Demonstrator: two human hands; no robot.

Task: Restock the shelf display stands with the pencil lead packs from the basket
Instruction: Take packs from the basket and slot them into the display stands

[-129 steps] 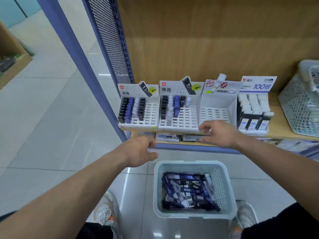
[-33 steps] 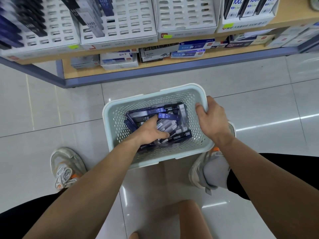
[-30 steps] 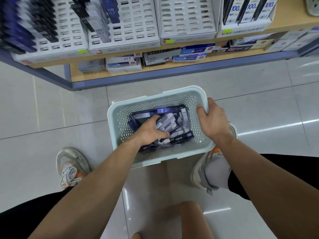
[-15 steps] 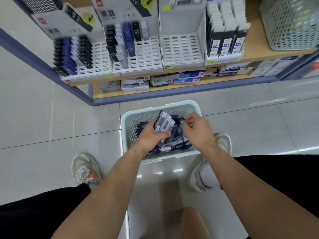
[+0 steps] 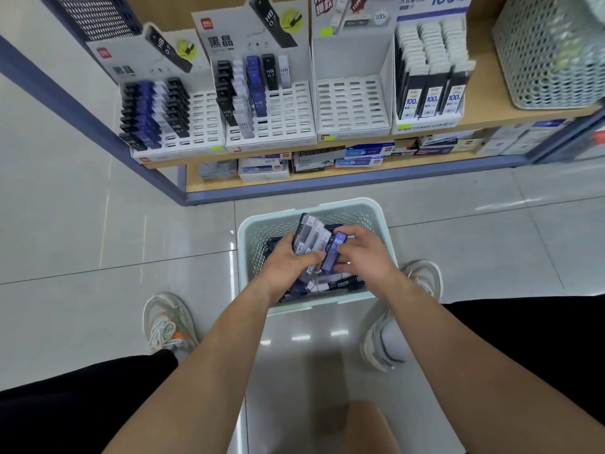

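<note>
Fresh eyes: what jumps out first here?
Hands meet over the pale basket on the floor: the left hand grips a fan of lead packs, the right hand pinches a blue pack. On the shelf, the third stand from the left shows only bare slots.

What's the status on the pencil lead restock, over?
Left hand grips a bunch of lead packs over the basket. Right hand pinches one blue HB pack. Third display stand empty; nothing seen blocking the shelf.
</note>
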